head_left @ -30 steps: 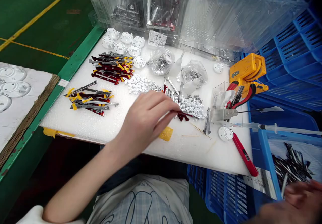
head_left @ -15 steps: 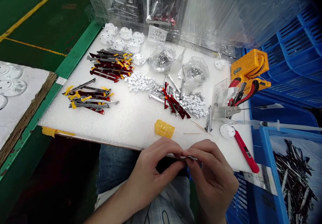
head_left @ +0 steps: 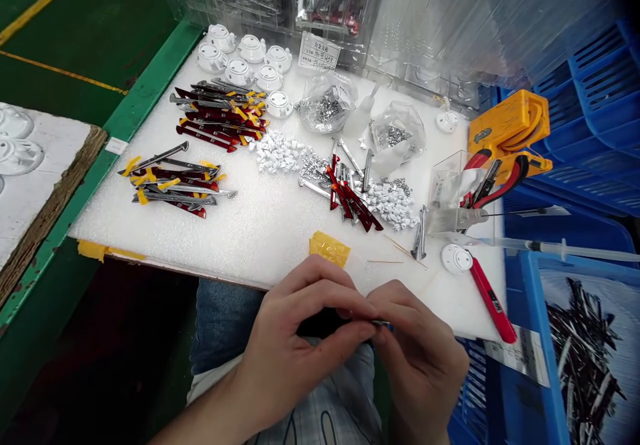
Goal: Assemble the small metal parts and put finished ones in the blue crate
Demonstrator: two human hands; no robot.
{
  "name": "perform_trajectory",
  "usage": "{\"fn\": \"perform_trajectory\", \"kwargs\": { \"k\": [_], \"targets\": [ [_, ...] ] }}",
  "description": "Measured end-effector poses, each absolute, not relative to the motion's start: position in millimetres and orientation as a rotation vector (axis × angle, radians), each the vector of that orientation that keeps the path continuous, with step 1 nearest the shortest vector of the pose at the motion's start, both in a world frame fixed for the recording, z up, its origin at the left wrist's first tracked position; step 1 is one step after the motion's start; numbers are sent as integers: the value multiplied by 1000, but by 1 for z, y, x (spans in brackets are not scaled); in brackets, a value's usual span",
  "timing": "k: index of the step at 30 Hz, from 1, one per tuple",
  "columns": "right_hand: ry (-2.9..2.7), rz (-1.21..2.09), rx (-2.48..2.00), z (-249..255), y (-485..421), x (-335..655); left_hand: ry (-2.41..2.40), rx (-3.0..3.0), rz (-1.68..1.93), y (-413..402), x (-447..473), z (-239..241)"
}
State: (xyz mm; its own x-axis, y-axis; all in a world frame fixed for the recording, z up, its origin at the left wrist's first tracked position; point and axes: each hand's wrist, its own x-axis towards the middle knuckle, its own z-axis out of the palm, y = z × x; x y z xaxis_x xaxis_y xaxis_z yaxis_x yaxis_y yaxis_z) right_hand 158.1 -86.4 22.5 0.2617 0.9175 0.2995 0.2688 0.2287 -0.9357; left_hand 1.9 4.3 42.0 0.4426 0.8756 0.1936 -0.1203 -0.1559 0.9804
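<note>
My left hand [head_left: 310, 338] and my right hand [head_left: 417, 351] meet at the front edge of the table, thumbs and forefingers pinched together. Between the fingertips shows the end of a small metallic piece [head_left: 381, 323]; the fingers cover most of it, so its kind is unclear. A yellow piece of tape [head_left: 329, 249] lies just beyond my left hand. Farther in are a pile of red and silver strips [head_left: 353, 201], small white parts [head_left: 393, 206] and two silver strips [head_left: 420, 233]. A thin tan stick [head_left: 385, 261] rests nearby.
Strips with yellow tape lie in two piles [head_left: 175, 181] at left. White round parts [head_left: 239, 71] stand behind them. At right are a clear box with pliers [head_left: 440, 185], a yellow tape dispenser [head_left: 510, 125], a red cutter [head_left: 493, 301] and a blue crate [head_left: 545, 338].
Both hands have drawn closer together, and less of the metallic piece shows between the fingertips. The view has shifted slightly.
</note>
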Motion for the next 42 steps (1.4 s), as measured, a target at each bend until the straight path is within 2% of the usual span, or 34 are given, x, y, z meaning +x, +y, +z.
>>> {"fn": "perform_trajectory", "kwargs": {
  "k": [9,21,27,35,42],
  "targets": [
    [-1136,894,-1304,16,-83,152,767,1405,1058,5,0,39],
    [-1051,956,-1261,19,-84,148,776,1430,1016,2,0,39],
    [-1193,875,-1294,20,-81,151,792,1483,1013,2,0,39],
    [-1213,581,-1362,24,-90,164,720,1603,1057,0,-5,39],
    [-1238,539,-1286,30,-86,159,681,1666,1047,-1,-3,43]
  ]
}}
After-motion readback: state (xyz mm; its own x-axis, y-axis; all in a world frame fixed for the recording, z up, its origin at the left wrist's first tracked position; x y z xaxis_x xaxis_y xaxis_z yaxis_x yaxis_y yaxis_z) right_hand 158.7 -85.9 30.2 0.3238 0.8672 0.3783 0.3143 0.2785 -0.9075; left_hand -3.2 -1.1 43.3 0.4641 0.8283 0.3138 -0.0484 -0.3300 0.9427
